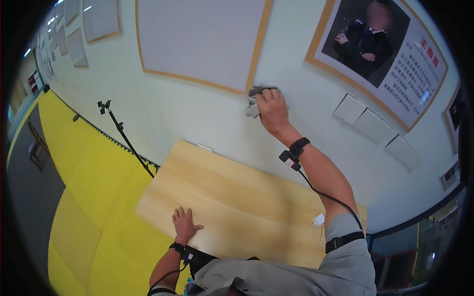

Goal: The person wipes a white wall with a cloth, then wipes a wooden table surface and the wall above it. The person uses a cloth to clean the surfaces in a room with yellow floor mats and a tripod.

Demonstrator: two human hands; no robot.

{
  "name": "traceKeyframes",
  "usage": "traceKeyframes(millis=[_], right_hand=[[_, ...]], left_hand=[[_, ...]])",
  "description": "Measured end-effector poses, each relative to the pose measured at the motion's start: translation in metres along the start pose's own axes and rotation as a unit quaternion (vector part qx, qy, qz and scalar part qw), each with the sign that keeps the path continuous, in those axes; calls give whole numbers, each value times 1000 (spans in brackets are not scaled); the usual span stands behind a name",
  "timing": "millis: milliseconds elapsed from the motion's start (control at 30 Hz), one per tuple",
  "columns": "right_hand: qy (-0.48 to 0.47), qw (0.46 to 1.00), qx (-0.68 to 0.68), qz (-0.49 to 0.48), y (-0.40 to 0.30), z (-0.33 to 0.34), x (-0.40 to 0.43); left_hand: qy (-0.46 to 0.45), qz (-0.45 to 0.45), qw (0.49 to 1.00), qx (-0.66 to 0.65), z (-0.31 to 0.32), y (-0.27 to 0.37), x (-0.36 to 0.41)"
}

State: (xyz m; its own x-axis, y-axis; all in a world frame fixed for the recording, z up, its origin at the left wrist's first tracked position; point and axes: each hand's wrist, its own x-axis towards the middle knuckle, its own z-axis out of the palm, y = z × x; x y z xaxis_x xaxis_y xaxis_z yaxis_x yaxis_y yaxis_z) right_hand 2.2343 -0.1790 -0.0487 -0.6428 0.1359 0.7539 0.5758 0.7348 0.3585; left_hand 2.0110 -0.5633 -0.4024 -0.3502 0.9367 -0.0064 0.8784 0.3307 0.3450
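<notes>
My right hand [273,111] grips a crumpled grey cloth [253,108] and presses it to the white wall [222,118]. The cloth lies at the lower right corner of a wood-framed blank panel [200,37]. Part of the cloth is hidden under my fingers. Lower down, my left hand [185,226] rests flat with fingers spread on the front left edge of a light wooden table [222,185], holding nothing. Both wrists wear black straps with small devices and cables.
A framed poster [418,74] with a portrait and writing hangs at right, above white wall plates [374,124]. A white charger [318,219] with its cable lies on the table. A black stand [127,140] rises by the table's left end, over yellow foam mats [100,177].
</notes>
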Motion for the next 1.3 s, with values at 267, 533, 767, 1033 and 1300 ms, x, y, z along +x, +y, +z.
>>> traceKeyframes(millis=[267, 533, 767, 1033, 1300], right_hand=[[131, 989, -60, 22, 41, -53, 96], [197, 969, -149, 24, 81, -86, 173], [159, 971, -159, 84, 61, -51, 154], [85, 974, -169, 125, 12, -13, 60], [70, 934, -165, 310, -43, 45, 8]], left_hand=[[5, -4, 1000, 2, 0, -3, -1], [1, 10, 1000, -11, 1, -4, -2], [-11, 66, 998, -13, -16, -9, 2], [-70, 217, 962, -147, -36, -68, 27], [-159, 192, 946, -206, -77, -146, 46]])
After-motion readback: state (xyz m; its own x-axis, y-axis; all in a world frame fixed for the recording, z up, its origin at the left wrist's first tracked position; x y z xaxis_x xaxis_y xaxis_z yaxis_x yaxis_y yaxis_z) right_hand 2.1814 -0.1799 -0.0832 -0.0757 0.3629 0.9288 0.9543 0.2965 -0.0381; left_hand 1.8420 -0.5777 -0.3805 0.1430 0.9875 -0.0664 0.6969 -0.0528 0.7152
